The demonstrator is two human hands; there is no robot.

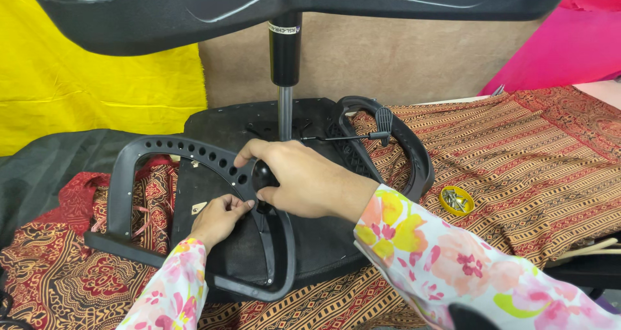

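Right hand [304, 178] wrapped around a round black knob [261, 174] at the perforated black armrest [194, 152], which lies on the upturned chair seat [304, 239] mid-worktop. Left hand [218, 219] pinches narrow just beside the knob, fingertips on the armrest bar; can't tell what it grips. Second armrest [401, 142] sits toward the far edge, yellow cap of screws [457, 200] to the right on the patterned cloth [517, 155].

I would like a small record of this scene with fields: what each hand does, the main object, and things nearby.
left hand: pinches at the armrest, below the knob
right hand: grips a round black knob
main object: upturned black chair seat with gas cylinder
armrest: black, curved, with holes
nearby: yellow cap of screws; patterned cloth
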